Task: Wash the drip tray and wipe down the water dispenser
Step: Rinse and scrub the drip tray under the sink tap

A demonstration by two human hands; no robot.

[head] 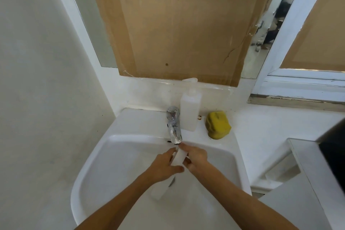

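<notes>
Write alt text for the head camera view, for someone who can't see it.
Two hands, left hand and right hand, hold a small white piece under a chrome tap over a white sink. A white pump bottle and a yellow sponge sit on the sink's back ledge.

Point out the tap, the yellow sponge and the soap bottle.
tap (174, 127), head view, on the middle of its chrome spout.
yellow sponge (218, 124), head view, on the middle of its top face.
soap bottle (190, 111), head view, on the front of its white body.
</notes>
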